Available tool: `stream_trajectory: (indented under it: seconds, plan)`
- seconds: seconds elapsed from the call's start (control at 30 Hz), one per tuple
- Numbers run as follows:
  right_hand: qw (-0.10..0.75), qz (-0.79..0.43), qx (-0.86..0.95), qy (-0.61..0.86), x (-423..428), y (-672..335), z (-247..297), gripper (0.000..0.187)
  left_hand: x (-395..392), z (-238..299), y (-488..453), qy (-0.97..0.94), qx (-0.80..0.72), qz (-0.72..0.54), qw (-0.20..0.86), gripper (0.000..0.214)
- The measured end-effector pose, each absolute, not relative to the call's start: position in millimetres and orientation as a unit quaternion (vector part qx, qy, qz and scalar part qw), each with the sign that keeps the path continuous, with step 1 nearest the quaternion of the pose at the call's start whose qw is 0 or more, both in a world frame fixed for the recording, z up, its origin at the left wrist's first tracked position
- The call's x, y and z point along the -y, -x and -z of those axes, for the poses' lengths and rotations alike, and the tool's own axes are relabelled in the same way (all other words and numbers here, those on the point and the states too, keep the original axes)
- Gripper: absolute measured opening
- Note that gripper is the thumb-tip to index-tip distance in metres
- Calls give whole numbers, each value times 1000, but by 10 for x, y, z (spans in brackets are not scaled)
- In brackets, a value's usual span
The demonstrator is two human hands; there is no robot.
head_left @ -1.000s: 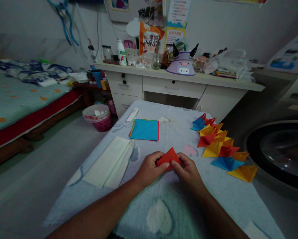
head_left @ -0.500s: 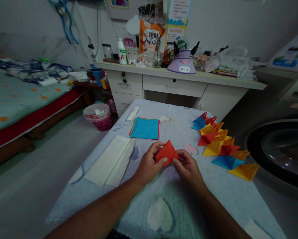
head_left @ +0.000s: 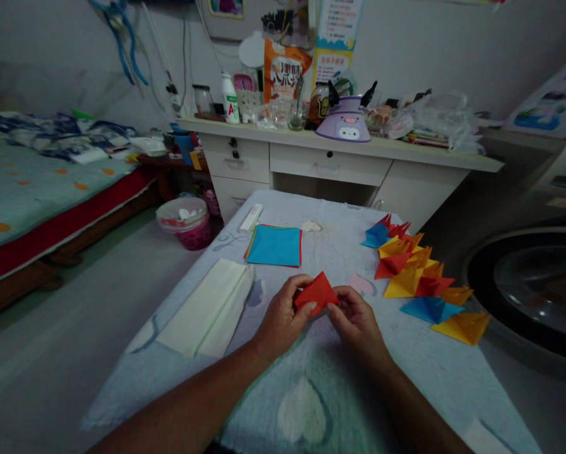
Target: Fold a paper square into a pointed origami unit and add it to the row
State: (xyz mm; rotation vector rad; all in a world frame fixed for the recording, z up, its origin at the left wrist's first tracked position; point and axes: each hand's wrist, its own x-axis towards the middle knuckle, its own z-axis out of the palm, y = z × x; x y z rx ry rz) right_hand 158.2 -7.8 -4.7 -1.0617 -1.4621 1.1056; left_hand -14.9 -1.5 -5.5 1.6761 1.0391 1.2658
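Back there's a white cabinet (head_left: 330,165) loaded with stuff: a white bottle (head_left: 230,104), an orange bag (head_left: 285,66), a purple hat (head_left: 344,120) with black horns and some crumpled clear plastic (head_left: 441,116). Off to the left there's a bed (head_left: 31,195), with a pink bin (head_left: 195,234) on the floor (head_left: 69,347) nearby, and over on the right a washer (head_left: 542,287) with a jug (head_left: 554,104) on top.

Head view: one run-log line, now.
left hand: holds red folded paper; right hand: at its right corner; blue-topped stack: beyond hands; folded figures: right side
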Motion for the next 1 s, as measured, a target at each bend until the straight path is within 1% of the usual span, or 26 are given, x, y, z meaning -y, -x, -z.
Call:
stream_trajectory:
  seconds: [0.13,0.3,0.4,0.6,0.77,0.93,1.0]
  plan:
    - [496,-446,608,430,80,-1582,77,18,16,77,152,-670,-410,-496,370,37]
    - [502,-375,647,435,97,-1581,58,37,22,62,158,-685,-412,-492,346,39]
    - [499,-350,668,427,112,-1572,19,40,20,62,158,-690,-411,-488,340,39]
    - [478,-343,683,432,140,-1568,-3,46,17,77,156,-686,-409,-488,353,44]
    - [470,-333,697,428,147,-1569,-16,47,17,84,150,-683,-409,-483,364,47]
    - [470,-316,708,422,148,-1566,-28,47,13,100,150,-686,-417,-478,356,44]
    - [469,-306,715,419,146,-1569,-34,44,14,98,151,-687,-421,-478,350,42]
